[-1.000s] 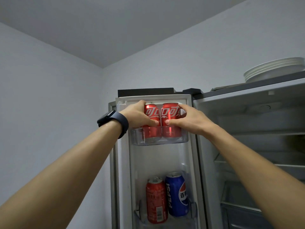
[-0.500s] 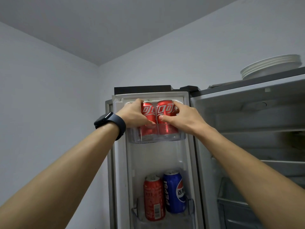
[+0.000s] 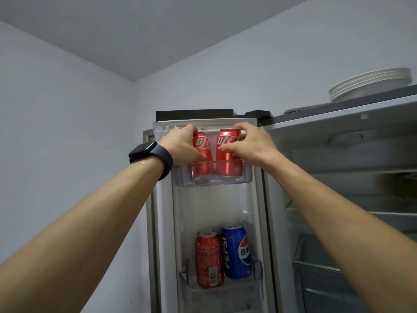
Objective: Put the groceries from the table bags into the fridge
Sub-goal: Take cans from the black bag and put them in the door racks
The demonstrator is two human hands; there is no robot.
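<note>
Two red Coca-Cola cans stand upright side by side in the clear top door bin of the open fridge door, their lower parts showing through the bin's front wall. My left hand wraps around the left Coca-Cola can from its left side, thumb across the front of the can, fingers hidden behind it. My right hand grips the right Coca-Cola can from its right side, thumb pressed on the red front and fingers curled over the top edge. The two cans stand close together with a narrow gap between them; the left one leans slightly, the right one stands straighter. A dark smartwatch sits on my left wrist and a ring shows on a left finger near the door's top edge.

Lower down in the same door, a red soda can and a blue Pepsi can stand touching each other in the lower door bin. To the right the fridge interior is open, with shelves and a drawer in shadow. On top of the fridge, at the far right, rests a stack of white plates
</note>
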